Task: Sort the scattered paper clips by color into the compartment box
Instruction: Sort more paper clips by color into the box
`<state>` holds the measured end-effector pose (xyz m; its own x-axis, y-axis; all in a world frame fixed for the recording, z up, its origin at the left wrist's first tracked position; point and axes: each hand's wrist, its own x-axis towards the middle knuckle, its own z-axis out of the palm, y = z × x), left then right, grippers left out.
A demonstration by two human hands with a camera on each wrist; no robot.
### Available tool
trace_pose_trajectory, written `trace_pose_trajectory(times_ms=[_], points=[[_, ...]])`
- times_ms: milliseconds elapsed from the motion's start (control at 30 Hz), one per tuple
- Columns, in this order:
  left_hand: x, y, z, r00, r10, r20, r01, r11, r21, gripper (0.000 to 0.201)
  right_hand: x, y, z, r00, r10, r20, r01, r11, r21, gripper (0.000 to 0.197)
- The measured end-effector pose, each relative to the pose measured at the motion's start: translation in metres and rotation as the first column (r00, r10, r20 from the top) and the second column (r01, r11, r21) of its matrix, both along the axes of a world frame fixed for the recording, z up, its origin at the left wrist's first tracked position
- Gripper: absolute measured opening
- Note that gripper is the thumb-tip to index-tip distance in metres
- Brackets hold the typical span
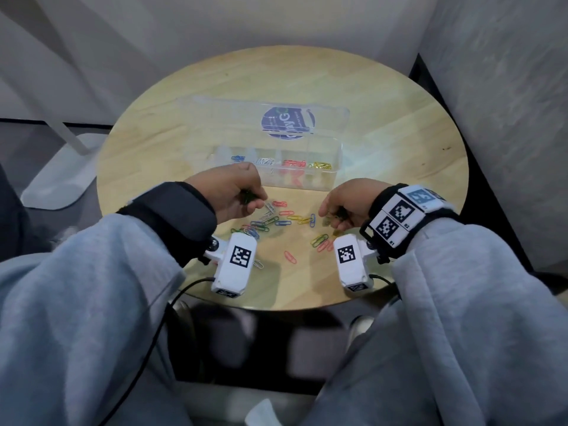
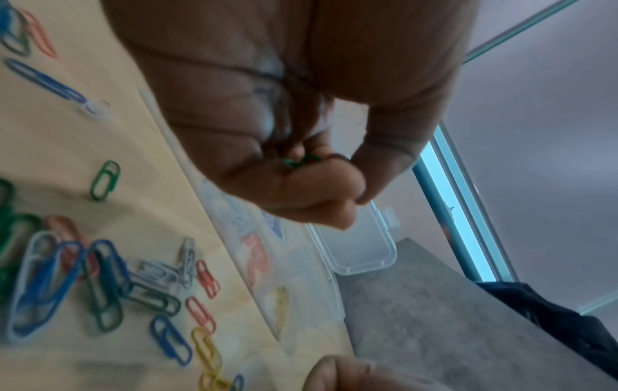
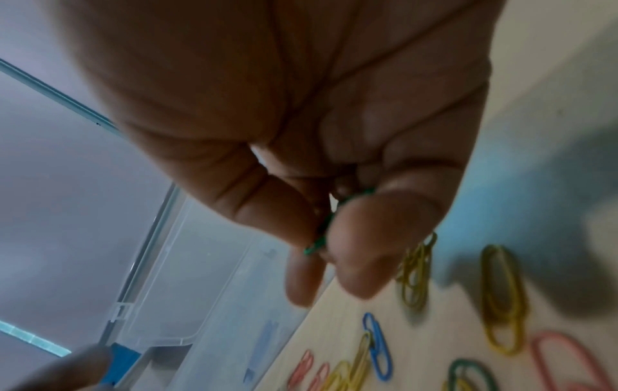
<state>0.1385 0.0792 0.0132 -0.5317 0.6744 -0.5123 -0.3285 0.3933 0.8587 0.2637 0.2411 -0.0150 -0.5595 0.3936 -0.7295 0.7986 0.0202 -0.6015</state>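
Note:
Coloured paper clips (image 1: 278,221) lie scattered on the round wooden table (image 1: 399,124) between my hands. The clear compartment box (image 1: 333,167) stands behind them, lid open; it holds blue, white, red and yellow clips in separate compartments. My left hand (image 1: 236,192) hovers over the pile's left side, fingers curled round green clips (image 2: 299,161). My right hand (image 1: 341,207) hovers over the right side, thumb and fingers pinching a green clip (image 3: 321,235). Loose clips (image 2: 100,277) of several colours show below the left hand, and yellow clips (image 3: 501,296) below the right.
The box's open lid (image 1: 233,115) with a blue round sticker lies flat behind the box. Grey partition walls close in the table at the back and right. A white stand base (image 1: 58,173) sits on the floor to the left.

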Motion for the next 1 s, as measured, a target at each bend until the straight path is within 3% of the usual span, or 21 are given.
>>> trace_pose_trajectory(times_ms=[100,200,367,500,667,767,900,1000], points=[[-0.006,-0.009,0.001,0.998,0.044,0.047,-0.045,0.999,0.024,0.026,-0.001,-0.003,0.0,0.995,0.052,0.089,-0.059,0.996,0.07,0.02],[-0.01,-0.014,0.0,0.997,0.058,0.051,-0.059,0.998,0.008,0.027,0.0,-0.007,0.001,0.923,0.324,0.209,-0.373,0.887,0.271,0.015],[-0.009,-0.015,-0.003,0.999,0.05,0.014,-0.05,0.998,-0.033,0.029,0.006,-0.012,-0.003,0.892,0.403,0.206,-0.453,0.81,0.372,0.016],[-0.008,-0.014,-0.004,1.0,0.013,0.022,-0.012,0.998,-0.062,0.035,0.002,-0.019,-0.007,0.851,0.466,0.243,-0.521,0.693,0.499,0.013],[-0.008,-0.015,-0.009,0.998,0.046,0.034,-0.044,0.998,-0.051,0.026,0.001,-0.018,-0.005,0.837,0.483,0.258,-0.545,0.688,0.48,0.008],[-0.008,-0.016,-0.012,0.997,0.067,0.029,-0.066,0.997,-0.047,0.023,0.0,-0.02,-0.005,0.853,0.486,0.191,-0.512,0.706,0.49,0.013],[-0.007,-0.016,-0.015,0.997,0.075,0.012,-0.074,0.996,-0.056,0.021,-0.001,-0.022,-0.007,0.809,0.542,0.226,-0.58,0.677,0.453,0.016],[-0.007,-0.016,-0.015,0.998,0.062,0.009,-0.061,0.996,-0.063,0.021,-0.002,-0.02,-0.009,0.816,0.536,0.216,-0.571,0.688,0.447,0.014]])
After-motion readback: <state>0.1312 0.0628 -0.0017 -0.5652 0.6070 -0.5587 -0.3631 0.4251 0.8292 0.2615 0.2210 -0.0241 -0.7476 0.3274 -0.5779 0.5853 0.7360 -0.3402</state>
